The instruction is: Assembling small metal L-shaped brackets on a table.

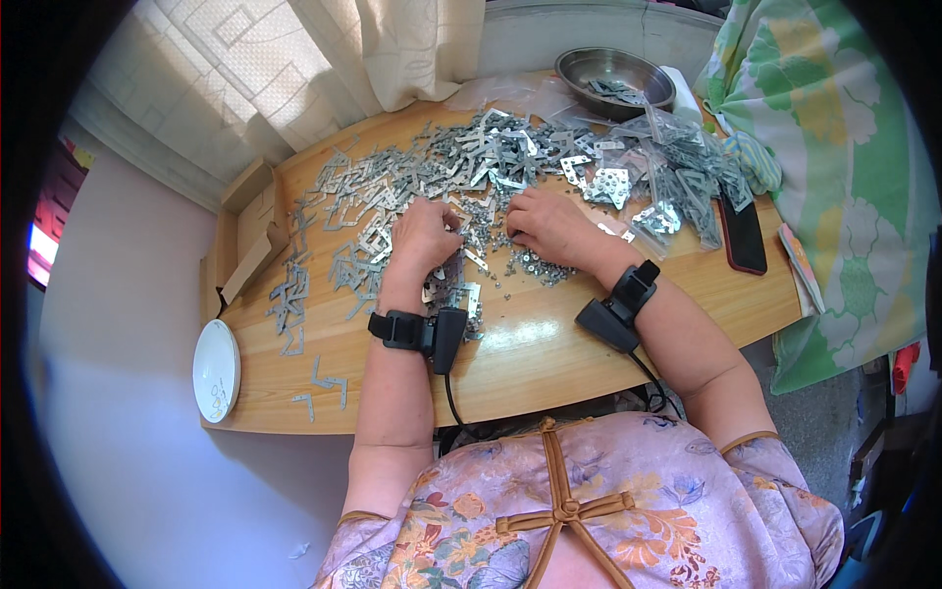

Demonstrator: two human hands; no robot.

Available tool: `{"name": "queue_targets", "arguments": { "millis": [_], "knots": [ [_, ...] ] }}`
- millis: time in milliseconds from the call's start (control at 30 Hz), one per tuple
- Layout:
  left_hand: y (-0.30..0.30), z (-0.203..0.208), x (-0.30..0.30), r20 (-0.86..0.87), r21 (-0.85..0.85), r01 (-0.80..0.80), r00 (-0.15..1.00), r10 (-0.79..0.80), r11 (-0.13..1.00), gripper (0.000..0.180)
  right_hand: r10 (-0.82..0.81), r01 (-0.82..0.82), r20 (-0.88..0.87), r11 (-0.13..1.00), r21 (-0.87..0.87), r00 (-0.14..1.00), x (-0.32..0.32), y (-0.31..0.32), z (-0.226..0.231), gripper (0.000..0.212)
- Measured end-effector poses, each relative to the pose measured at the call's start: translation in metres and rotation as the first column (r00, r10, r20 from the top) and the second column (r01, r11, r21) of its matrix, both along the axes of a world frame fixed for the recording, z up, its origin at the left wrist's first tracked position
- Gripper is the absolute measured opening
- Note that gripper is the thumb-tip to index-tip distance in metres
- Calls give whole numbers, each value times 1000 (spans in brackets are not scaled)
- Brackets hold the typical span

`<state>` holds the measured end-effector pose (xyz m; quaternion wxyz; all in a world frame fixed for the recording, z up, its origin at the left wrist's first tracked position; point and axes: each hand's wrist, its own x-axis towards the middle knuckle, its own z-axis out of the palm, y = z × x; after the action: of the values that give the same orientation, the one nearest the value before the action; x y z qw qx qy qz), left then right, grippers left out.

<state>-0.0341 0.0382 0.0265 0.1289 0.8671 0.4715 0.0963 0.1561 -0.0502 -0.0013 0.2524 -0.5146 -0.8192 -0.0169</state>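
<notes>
Metal brackets (486,157) lie in a wide heap over the middle and far part of our wooden bench (549,363), most of them L-shaped. Nearest, a flowered shirt (628,491) with brown trim is close to the near edge. A few loose brackets lie apart near the left end, just right of a white dish (208,346) holding some thin rings. Across our wrists sit black straps (397,331), each with a dark box and a cable.

Farther in, small nuts (538,265) are scattered below our right hand (556,228), beside more brackets near our left hand (424,236). Both hands reach into the near side of the heap, well apart, with fingers curled; we cannot tell whether either grip holds a piece, as the fingertips are hidden.

To the left stands an open cardboard box (257,260). To the right lies a dark phone (743,236), just beside clear plastic bags (692,187) filled with brackets. Far right of the heap, a round metal bowl (618,67) carries more brackets. Beyond the bench we see a pale curtain (373,49) at far left and a green and white cloth (844,147) hanging at right.
</notes>
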Motion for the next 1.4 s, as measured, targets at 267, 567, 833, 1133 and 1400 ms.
{"name": "queue_targets", "arguments": {
  "millis": [267,567,833,1133,1400],
  "knots": [
    [-2,4,4,11,-76,-27,1000,28,997,19,0,3,-81,999,41,997,0,0,0,6],
    [0,4,1,253,6,-65,966,61,998,17,-84,72,-501,996,-44,861,-4,1,0,11],
    [1,7,3,685,-346,187,720,112,919,15,-221,67,-725,970,-235,653,-1,5,-1,13],
    [-13,6,15,823,-460,427,533,195,778,17,-117,-218,-903,950,-223,414,-2,5,1,12],
    [-16,-3,22,774,-538,420,589,231,731,21,-171,-107,-857,962,-253,485,-2,3,2,11]
  ]
}}
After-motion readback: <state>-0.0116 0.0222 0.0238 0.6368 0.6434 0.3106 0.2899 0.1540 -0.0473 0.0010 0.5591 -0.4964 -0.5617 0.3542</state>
